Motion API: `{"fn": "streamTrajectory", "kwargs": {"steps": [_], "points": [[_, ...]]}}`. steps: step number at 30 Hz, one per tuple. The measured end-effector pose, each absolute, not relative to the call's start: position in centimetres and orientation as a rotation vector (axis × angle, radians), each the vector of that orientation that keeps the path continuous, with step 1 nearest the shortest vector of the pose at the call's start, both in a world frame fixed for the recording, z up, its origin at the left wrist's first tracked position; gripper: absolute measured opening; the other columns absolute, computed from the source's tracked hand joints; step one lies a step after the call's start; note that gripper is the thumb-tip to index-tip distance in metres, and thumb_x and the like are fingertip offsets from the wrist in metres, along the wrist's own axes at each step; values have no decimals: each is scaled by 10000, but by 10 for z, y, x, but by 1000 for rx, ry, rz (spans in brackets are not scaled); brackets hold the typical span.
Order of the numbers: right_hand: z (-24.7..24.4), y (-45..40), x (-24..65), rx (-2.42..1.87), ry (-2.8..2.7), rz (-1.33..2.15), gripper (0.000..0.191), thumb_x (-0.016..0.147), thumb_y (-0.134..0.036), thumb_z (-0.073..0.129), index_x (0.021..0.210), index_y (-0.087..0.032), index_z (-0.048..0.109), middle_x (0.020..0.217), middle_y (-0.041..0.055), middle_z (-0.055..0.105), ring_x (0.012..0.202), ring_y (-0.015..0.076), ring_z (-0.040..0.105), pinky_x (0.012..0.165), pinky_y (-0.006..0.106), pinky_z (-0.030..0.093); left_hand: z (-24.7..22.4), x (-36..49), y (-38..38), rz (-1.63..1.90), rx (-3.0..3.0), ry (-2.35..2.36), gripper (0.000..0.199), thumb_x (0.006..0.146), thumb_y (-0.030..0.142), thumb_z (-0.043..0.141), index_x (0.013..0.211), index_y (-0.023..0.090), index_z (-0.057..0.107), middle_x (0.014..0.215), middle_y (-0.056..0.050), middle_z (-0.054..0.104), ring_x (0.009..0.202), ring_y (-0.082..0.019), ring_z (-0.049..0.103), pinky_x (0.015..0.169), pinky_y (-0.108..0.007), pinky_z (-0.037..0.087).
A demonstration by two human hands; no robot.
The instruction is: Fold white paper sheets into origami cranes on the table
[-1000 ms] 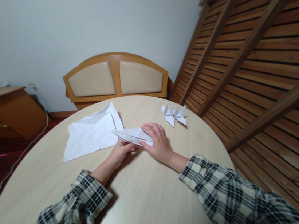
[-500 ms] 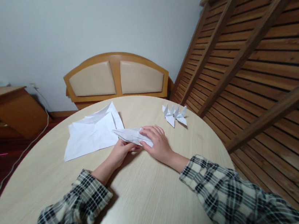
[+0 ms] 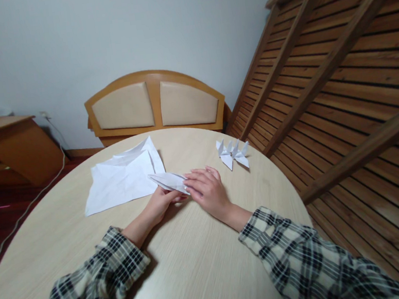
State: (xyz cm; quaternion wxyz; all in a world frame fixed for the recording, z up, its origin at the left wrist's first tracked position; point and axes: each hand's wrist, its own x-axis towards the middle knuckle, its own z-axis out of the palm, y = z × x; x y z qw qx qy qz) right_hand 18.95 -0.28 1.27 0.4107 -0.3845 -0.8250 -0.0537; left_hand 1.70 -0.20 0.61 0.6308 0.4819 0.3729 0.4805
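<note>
A folded piece of white paper (image 3: 168, 180), long and pointed at its left end, is held between both hands above the round table. My left hand (image 3: 161, 202) grips it from below, with the thumb near its lower edge. At its right end, my right hand (image 3: 209, 191) pinches the paper, and the fingers cover that end. Just left of the hands lie several white paper sheets (image 3: 121, 182), creased and overlapping. Beyond my right hand, white folded paper cranes (image 3: 234, 154) stand close together near the table's right edge.
The round light-wood table (image 3: 200, 267) fills the foreground. Behind it stands a wooden headboard (image 3: 155, 101) with two cream panels against the wall. A slatted wooden frame (image 3: 337, 82) leans along the right. On the left are a desk (image 3: 18, 144) and a white cable (image 3: 37, 202).
My right fingers have closed further over the right end of the folded paper, which now looks narrower. My left hand stays almost in place.
</note>
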Motion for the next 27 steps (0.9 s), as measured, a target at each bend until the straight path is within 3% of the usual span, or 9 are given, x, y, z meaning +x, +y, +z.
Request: {"fn": "streamTrajectory", "kwargs": {"steps": [8, 13, 19, 27], "points": [[11, -3, 190, -911, -2137, -171, 200, 920, -252, 542, 1061, -274, 682, 1164, -19, 689, 1189, 186, 541, 1082, 457, 256, 3, 17, 0, 1128, 1071, 836, 201, 650, 218, 747, 815, 117, 690, 732, -43, 692, 609, -117, 580, 559, -214, 443], [11, -4, 191, -913, -2180, -159, 251, 901, -379, 571, 1103, -270, 672, 1194, 3, 674, 1207, 202, 528, 1089, 473, 244, 4, 18, -1, 1140, 1062, 836, 137, 652, 204, 719, 745, 119, 666, 625, -10, 638, 499, -78, 492, 480, -194, 384], [11, -3, 191, -918, -2143, -145, 204, 935, -303, 525, 1041, -279, 697, 1109, -10, 712, 1164, 181, 563, 1086, 454, 243, 5, 17, -1, 1134, 1068, 887, 234, 627, 226, 762, 814, 115, 677, 752, -53, 698, 631, -134, 604, 560, -220, 464], [15, -4, 192, -921, -2114, -154, 160, 910, -231, 564, 997, -256, 696, 1025, -18, 738, 1079, 178, 601, 1062, 428, 261, 4, 17, -1, 1117, 1127, 888, 251, 649, 248, 761, 839, 109, 674, 790, -60, 696, 680, -147, 612, 599, -230, 485]]}}
